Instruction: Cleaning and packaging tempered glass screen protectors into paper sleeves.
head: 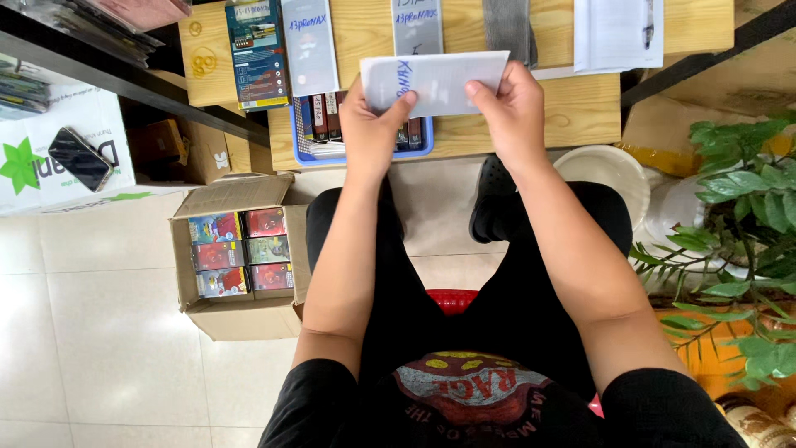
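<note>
Six colourful packs (240,253), one phone (80,158)

Both hands raised, left (371,124), right (512,112), fingers pinched closed.

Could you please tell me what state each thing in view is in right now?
White envelope: held flat by both hands.
Left hand: gripping envelope's left end.
Right hand: gripping its right end.
Cardboard box: open, filled with colourful packs.
Blue tray: holding upright packs.
Phone: screen dark, lying on a box.
</note>
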